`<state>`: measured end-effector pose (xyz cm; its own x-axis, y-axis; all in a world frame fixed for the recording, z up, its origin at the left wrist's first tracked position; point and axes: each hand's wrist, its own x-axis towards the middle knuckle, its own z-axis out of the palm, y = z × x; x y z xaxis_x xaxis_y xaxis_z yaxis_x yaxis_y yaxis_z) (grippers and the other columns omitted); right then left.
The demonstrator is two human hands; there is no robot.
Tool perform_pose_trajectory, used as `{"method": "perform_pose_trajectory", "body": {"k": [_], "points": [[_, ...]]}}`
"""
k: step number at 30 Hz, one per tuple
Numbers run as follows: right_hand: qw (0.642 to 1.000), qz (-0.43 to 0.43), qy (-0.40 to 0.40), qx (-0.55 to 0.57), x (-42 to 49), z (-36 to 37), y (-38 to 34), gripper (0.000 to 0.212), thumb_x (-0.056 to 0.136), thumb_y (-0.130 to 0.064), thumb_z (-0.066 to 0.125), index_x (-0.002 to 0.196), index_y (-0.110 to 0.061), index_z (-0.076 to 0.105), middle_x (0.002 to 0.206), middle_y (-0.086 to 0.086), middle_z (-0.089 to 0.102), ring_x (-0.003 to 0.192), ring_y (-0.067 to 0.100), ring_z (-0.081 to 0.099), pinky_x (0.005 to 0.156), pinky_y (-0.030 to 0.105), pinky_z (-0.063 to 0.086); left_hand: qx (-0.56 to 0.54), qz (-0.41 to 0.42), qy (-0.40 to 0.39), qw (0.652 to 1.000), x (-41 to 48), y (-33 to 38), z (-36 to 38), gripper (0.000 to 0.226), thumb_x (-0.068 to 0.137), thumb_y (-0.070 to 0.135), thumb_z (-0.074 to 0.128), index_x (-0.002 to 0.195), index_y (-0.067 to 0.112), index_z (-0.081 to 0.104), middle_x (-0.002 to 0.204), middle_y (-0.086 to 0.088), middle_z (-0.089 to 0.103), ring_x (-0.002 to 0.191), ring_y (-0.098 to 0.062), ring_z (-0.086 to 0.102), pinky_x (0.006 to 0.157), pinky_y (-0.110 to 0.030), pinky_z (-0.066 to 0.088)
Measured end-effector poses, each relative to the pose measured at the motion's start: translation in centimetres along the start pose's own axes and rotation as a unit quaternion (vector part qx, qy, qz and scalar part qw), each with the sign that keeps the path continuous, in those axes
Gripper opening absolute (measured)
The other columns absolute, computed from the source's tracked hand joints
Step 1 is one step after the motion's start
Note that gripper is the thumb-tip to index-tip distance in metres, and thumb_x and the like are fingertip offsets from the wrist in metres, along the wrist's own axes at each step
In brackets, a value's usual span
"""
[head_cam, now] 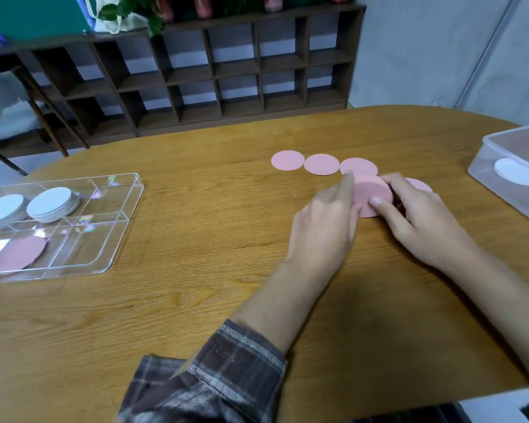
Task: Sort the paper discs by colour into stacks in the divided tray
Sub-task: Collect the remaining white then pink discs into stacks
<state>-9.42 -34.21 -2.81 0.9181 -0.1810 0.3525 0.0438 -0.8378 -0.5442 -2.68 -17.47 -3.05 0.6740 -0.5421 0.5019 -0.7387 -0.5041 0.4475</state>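
A small stack of pink discs point(371, 193) sits on the table between my hands. My left hand point(324, 227) presses its left side with curled fingers, the index finger stretched along the rim. My right hand point(422, 221) grips the stack's right side, thumb on top. Three single pink discs lie in a row just behind: pink disc point(287, 160), pink disc point(321, 164), pink disc point(361, 168). Another pink disc point(419, 184) peeks out behind my right hand. The clear divided tray point(104, 236) at left holds two white stacks point(51, 203) and a pink stack point(20, 253).
A translucent plastic box point(501, 141) with a white disc point(519, 172) inside stands at the table's right edge. A dark wooden cubby shelf point(211, 71) runs behind the table. A chair with pale cloth stands at far left.
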Motion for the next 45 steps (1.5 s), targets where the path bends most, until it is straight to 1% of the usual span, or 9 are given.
{"method": "perform_pose_trajectory", "body": {"k": [7, 11, 16, 25, 34, 36, 39, 42, 45], "points": [[0.998, 0.027, 0.056, 0.01, -1.0, -2.3, 0.6, 0.019, 0.103, -0.028, 0.056, 0.12, -0.024, 0.06, 0.092, -0.006, 0.066, 0.083, 0.006, 0.057, 0.069, 0.012, 0.039, -0.016, 0.023, -0.02, 0.999, -0.1, -1.2, 0.1, 0.046, 0.101, 0.028, 0.062, 0.144, 0.015, 0.057, 0.126, -0.006, 0.069, 0.116, -0.03, 0.06, 0.093, -0.044, 0.052], [0.995, 0.065, 0.081, -0.001, -1.6, -4.2, 2.6, 0.019, 0.102, -0.032, 0.057, 0.121, -0.029, 0.06, 0.1, -0.006, 0.068, 0.086, 0.022, 0.059, 0.074, 0.032, 0.041, -0.017, 0.029, -0.042, 0.999, -0.1, -2.0, 0.5, 0.038, 0.099, 0.026, 0.063, 0.135, 0.013, 0.066, 0.128, -0.005, 0.066, 0.117, -0.027, 0.059, 0.097, -0.042, 0.051], [0.99, 0.1, 0.101, -0.002, -2.9, -5.8, 5.1, 0.019, 0.102, -0.034, 0.057, 0.12, -0.033, 0.06, 0.101, -0.004, 0.071, 0.091, 0.027, 0.062, 0.086, 0.048, 0.05, -0.007, 0.038, -0.071, 0.997, 0.1, -2.5, 1.0, 0.031, 0.099, 0.027, 0.063, 0.127, 0.017, 0.07, 0.124, -0.001, 0.066, 0.115, -0.023, 0.059, 0.099, -0.043, 0.05], [0.971, 0.143, 0.186, 0.047, -2.6, -5.4, 6.5, 0.019, 0.101, -0.024, 0.058, 0.119, -0.024, 0.064, 0.092, 0.004, 0.067, 0.081, 0.02, 0.052, 0.076, 0.034, 0.04, -0.029, 0.036, -0.077, 0.996, 1.8, -1.1, 2.3, 0.037, 0.098, 0.031, 0.066, 0.132, 0.017, 0.067, 0.134, 0.002, 0.065, 0.126, -0.021, 0.058, 0.106, -0.042, 0.048], [0.963, 0.18, 0.197, 0.049, -2.4, -5.6, 6.5, 0.022, 0.102, -0.023, 0.057, 0.123, -0.021, 0.064, 0.091, 0.001, 0.065, 0.08, 0.017, 0.052, 0.072, 0.026, 0.034, -0.017, 0.067, -0.17, 0.983, 5.4, 1.3, 5.4, 0.054, 0.1, 0.04, 0.065, 0.147, 0.015, 0.058, 0.155, -0.005, 0.053, 0.147, -0.02, 0.043, 0.122, -0.035, 0.033], [0.964, 0.182, 0.19, 0.048, -2.3, -5.7, 6.4, 0.023, 0.102, -0.023, 0.057, 0.123, -0.022, 0.063, 0.093, 0.003, 0.065, 0.081, 0.019, 0.052, 0.074, 0.027, 0.035, -0.028, 0.054, -0.165, 0.984, 5.1, 1.1, 5.3, 0.049, 0.099, 0.042, 0.067, 0.14, 0.015, 0.064, 0.148, -0.002, 0.06, 0.138, -0.018, 0.052, 0.116, -0.037, 0.042], [0.969, 0.171, 0.175, 0.046, -2.4, -5.6, 6.3, 0.022, 0.102, -0.024, 0.057, 0.123, -0.023, 0.063, 0.095, 0.004, 0.068, 0.082, 0.021, 0.054, 0.075, 0.029, 0.037, -0.041, 0.039, -0.142, 0.988, 4.5, 1.1, 4.8, 0.04, 0.094, 0.046, 0.072, 0.122, 0.017, 0.072, 0.115, 0.005, 0.07, 0.103, -0.014, 0.064, 0.09, -0.036, 0.054], [0.974, 0.153, 0.161, 0.046, -2.4, -5.5, 6.3, 0.021, 0.102, -0.025, 0.058, 0.122, -0.024, 0.062, 0.098, 0.003, 0.07, 0.084, 0.021, 0.057, 0.075, 0.031, 0.04, -0.029, 0.041, -0.123, 0.991, 4.1, 1.3, 4.0, 0.037, 0.087, 0.053, 0.077, 0.104, 0.019, 0.072, 0.089, 0.011, 0.059, 0.082, -0.011, 0.058, 0.071, -0.032, 0.049], [0.978, 0.141, 0.149, 0.034, -2.4, -5.5, 6.2, 0.018, 0.101, -0.027, 0.059, 0.118, -0.025, 0.063, 0.093, 0.002, 0.069, 0.078, 0.008, 0.055, 0.07, 0.025, 0.04, 0.001, 0.059, -0.097, 0.994, 3.5, 1.4, 3.3, 0.042, 0.081, 0.061, 0.078, 0.092, 0.021, 0.07, 0.081, 0.014, 0.054, 0.08, -0.009, 0.053, 0.068, -0.03, 0.042]]}}
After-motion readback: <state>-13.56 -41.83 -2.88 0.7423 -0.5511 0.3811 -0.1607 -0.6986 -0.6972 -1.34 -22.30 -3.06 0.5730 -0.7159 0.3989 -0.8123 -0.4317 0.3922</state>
